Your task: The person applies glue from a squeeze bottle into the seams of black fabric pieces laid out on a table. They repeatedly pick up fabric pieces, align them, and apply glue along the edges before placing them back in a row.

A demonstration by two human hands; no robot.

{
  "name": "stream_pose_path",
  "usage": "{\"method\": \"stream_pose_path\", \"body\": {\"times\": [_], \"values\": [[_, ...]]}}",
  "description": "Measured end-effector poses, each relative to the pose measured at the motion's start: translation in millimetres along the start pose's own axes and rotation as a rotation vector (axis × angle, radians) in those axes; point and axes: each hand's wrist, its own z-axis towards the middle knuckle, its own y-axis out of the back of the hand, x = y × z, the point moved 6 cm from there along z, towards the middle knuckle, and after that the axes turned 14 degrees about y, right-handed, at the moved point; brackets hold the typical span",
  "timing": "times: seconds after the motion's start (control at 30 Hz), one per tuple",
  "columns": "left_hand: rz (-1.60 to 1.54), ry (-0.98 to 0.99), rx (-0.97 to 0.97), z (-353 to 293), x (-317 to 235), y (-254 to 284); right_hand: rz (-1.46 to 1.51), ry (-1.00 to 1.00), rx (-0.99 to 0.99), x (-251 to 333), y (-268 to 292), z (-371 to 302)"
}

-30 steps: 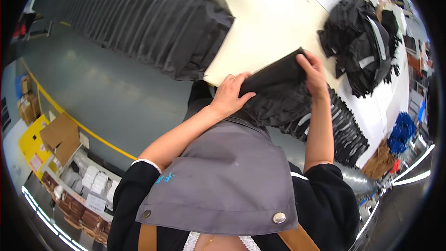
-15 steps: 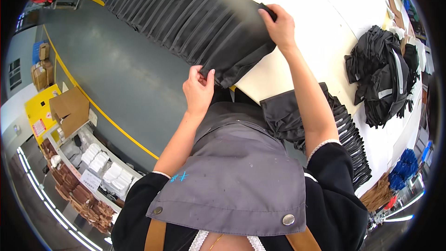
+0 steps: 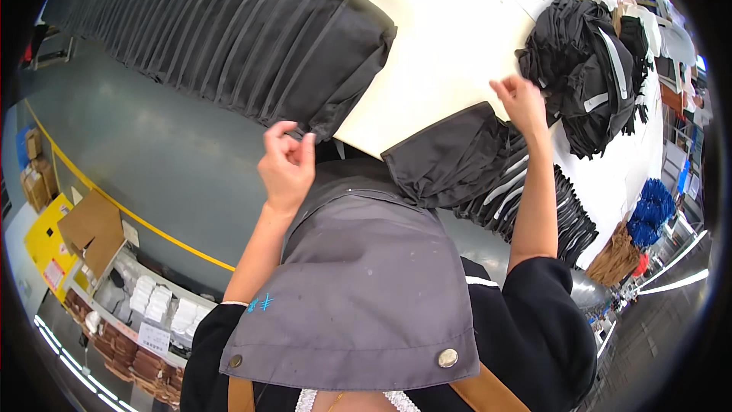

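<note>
A long row of overlapping black fabric pieces (image 3: 252, 38) lies along the left edge of the cream table (image 3: 427, 38). Just off its near end hovers my left hand (image 3: 288, 168), fingers loosely bent, thumb and forefinger apart, with nothing in it. My right hand (image 3: 524, 107), a little blurred, is raised over the right side with thumb and fingers apart, also without cloth. Below it, a second overlapping stack of black fabric pieces (image 3: 450, 156) sits at the table's near edge, close to my apron (image 3: 366, 275). Its front piece lies rather flat and creased.
Right of my right hand is a heap of black cloth (image 3: 572, 69) with pale strips. Brown cloth (image 3: 612, 255) and blue cloth (image 3: 652, 210) bundles are farther right. At left, a cardboard box (image 3: 93, 229) stands by a rack with white bundles (image 3: 156, 297). A yellow line (image 3: 137, 214) crosses the floor.
Both hands have let go of the end piece of the long row. My right hand has moved right and nearer, over the second stack; the view has shifted to the right.
</note>
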Motion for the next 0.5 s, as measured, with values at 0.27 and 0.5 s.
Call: {"method": "stream_pose_path", "body": {"times": [0.27, 0.5], "values": [[0.086, -0.411, 0.493, -32, -49, -120, 0.824, 0.127, -0.28, 4, -36, -44], [0.172, -0.064, 0.707, -22, -29, -117, 1.334, 0.107, -0.269, 42, -12, -16]]}}
